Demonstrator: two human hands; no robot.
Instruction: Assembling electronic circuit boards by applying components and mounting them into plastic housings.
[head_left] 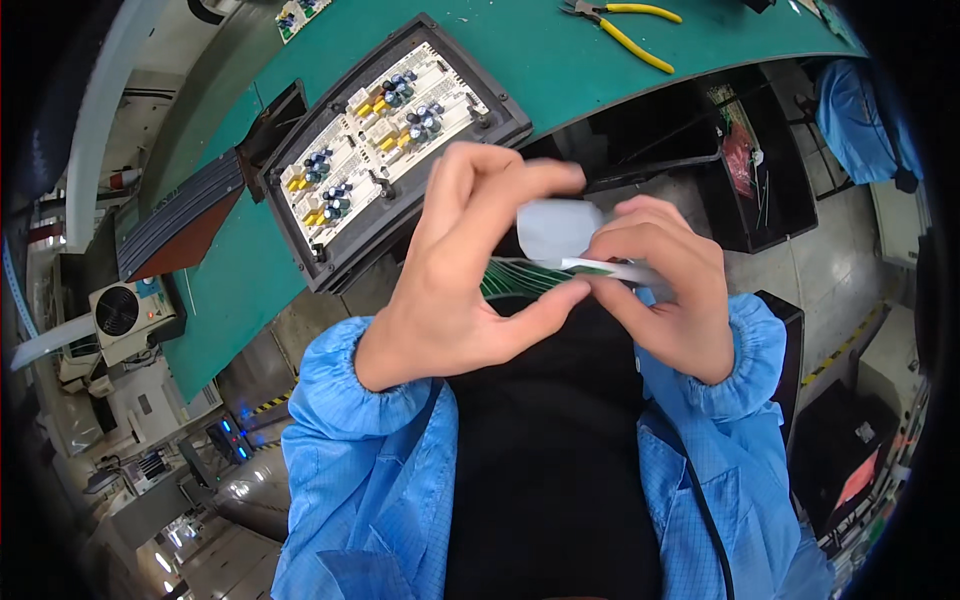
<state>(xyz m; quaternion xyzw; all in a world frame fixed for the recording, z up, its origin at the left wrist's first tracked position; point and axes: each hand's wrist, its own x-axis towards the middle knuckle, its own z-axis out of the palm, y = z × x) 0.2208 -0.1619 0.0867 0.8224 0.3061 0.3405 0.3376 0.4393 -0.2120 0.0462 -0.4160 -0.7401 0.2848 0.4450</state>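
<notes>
My left hand [462, 275] is raised in front of me, with its index finger stretched out and its thumb apart from it. The left thumb tip comes close to my right thumb. My right hand [665, 275] is closed in a pinch on a narrow white strip [600, 266] with some green on it. A bundle of thin green and whitish wires [515, 279] runs behind my left hand toward that strip. Between the hands shows a pale, rounded, flat piece [558, 231], blurred; what it is I cannot make out.
A black tray [420, 188] holding white circuit boards [385, 125] sits on the green bench [470, 40]. Yellow-handled cutters [630, 28] lie farther back. Below the bench edge at right stands a black bin [735, 215] with wires and a red packet. A small fan unit [125, 312] is at left.
</notes>
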